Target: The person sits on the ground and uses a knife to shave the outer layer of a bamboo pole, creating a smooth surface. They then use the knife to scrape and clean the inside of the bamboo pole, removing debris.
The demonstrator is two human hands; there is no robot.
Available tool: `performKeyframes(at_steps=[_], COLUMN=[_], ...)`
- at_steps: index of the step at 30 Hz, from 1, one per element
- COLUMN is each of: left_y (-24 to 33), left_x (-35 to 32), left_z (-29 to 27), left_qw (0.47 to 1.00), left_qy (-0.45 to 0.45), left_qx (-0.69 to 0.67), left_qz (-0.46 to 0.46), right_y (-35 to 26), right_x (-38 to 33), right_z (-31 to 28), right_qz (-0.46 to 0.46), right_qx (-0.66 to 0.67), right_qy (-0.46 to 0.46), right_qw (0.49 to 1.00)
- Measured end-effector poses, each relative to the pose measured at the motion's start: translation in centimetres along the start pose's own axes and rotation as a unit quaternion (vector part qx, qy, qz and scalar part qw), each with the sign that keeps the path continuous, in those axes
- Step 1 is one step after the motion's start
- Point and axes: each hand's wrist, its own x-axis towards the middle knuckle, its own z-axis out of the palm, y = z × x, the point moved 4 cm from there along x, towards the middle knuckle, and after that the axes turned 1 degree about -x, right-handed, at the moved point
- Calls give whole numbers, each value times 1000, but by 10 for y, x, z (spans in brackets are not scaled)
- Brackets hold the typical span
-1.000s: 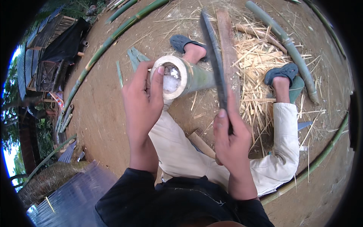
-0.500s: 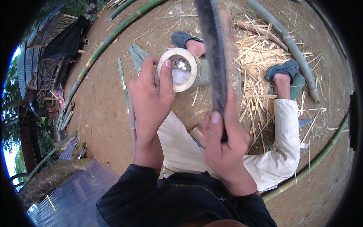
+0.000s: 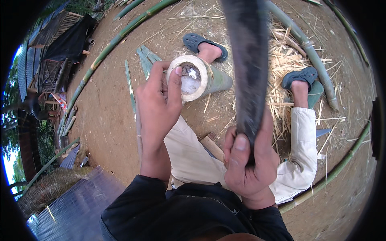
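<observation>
1. I am gripping the hollow green bamboo tube with a thick, pale cut rim in my left hand, the thumb pressing over the rim and the fingers curling around its left side.
2. The tube is leaning at left of centre, its open end facing me and showing whitish patches inside, its body slanting away to the right.
3. I am closing my right hand around the base of a long, dark, flat metal blade, which is pointing toward the far side, right of the tube; I cannot tell the gap between them.
4. Pale, thin wood shavings are lying on the brown earth ground beyond the blade, between it and a thick grey-green bamboo pole at far right.
</observation>
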Motion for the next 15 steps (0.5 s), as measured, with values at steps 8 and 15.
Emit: performKeyframes(at_steps=[8, 15], left_y=[-19, -12], left_x=[-1, -2], left_z=[-3, 3], left_qw=[998, 999], left_qy=[22, 6], left_qx=[-7, -31], left_qz=[51, -11], right_y=[72, 15], right_x=[-2, 6], right_z=[13, -3], right_qz=[107, -26], right_qx=[16, 2], right_qy=[-37, -18], right_qw=[993, 1000])
